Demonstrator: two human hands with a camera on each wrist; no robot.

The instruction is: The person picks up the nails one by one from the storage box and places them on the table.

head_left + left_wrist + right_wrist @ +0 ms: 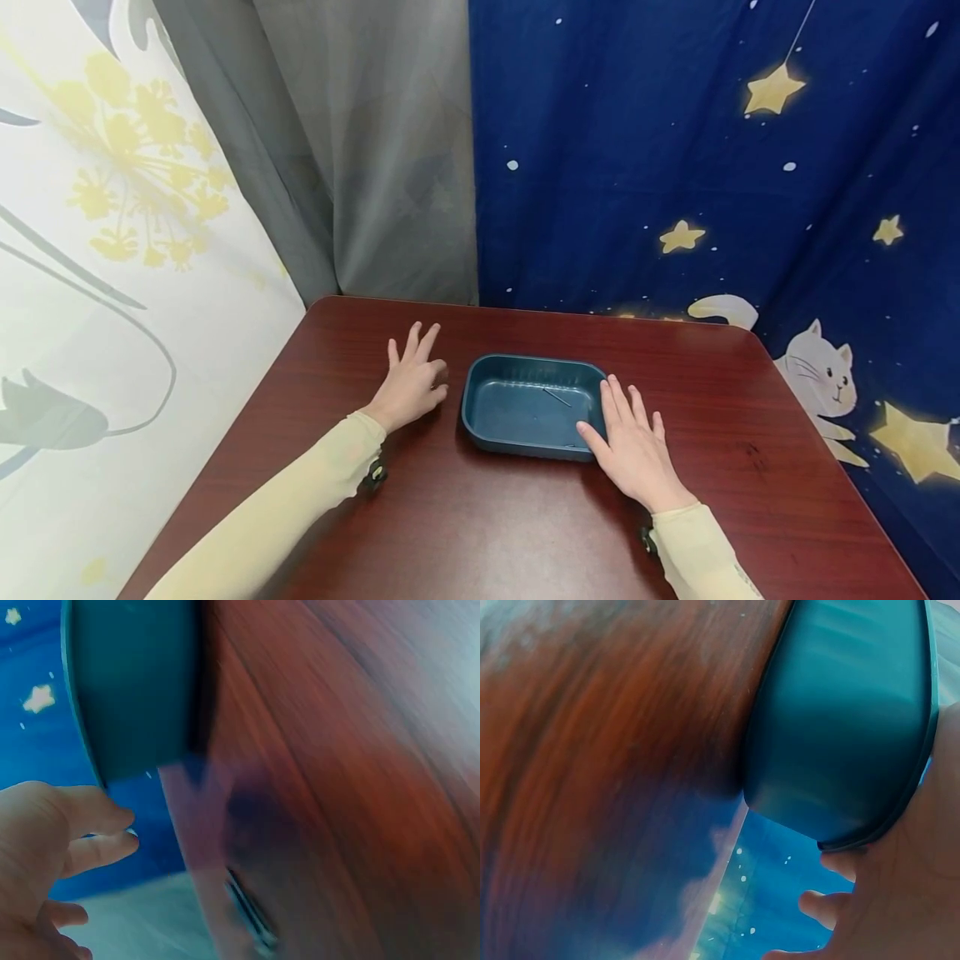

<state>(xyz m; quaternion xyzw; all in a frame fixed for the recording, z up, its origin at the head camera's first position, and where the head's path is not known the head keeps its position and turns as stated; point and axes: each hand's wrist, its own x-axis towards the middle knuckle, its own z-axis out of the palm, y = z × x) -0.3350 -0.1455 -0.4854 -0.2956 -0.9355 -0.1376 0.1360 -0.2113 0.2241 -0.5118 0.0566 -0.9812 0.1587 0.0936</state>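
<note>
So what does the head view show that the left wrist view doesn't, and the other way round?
Only the head view shows the right hand at the end of the blue tray, the thin rod inside, and the white cat printed on the star-print curtain.

Only the left wrist view clearly shows a slim, shiny object against the tabletop, too blurred to identify.

Both show the left hand, tray, star-print curtain and red-brown table.

The tray (517, 421) was dark blue-green, the table (480, 525) was streaky red-brown, the sleeves (262, 508) were pale yellow, one curtain (405, 167) was plain grey, the other curtain (600, 183) was deep blue with yellow stars (774, 90) and white dots (512, 165)
</note>
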